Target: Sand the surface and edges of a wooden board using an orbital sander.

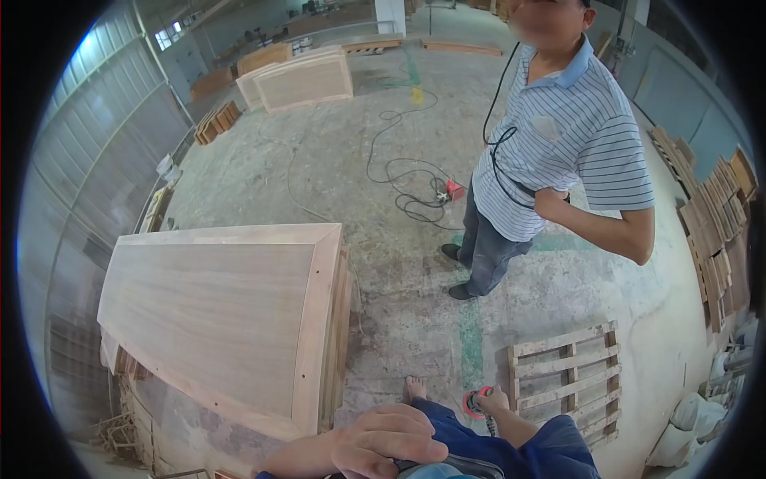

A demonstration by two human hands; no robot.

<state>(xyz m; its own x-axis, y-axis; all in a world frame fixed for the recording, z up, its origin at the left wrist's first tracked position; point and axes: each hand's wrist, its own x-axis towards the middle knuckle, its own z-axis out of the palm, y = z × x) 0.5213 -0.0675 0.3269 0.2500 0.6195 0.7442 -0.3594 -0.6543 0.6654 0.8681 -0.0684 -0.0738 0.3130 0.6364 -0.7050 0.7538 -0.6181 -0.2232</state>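
Note:
My right hand (494, 400) is closed around a red and black handheld power sander (474, 403), held low beside my leg. A dark cord or hose hangs from the tool. My left hand (386, 440) is raised close to the camera, its fingers curled by a light blue object with a dark rim (455, 468) at the bottom edge. Whether it grips that object is hidden. To my left lies a stack of framed wooden door panels (215, 311), the top one pale with a few small dark holes in its frame.
A person in a striped shirt (556, 132) stands ahead, a black cord over the shoulder. Loose cable (413, 200) and a red tool (455, 190) lie on the floor. A wooden pallet (568, 353) is on the right. More panels (308, 78) stand farther back; stacked boards (718, 239) line the right.

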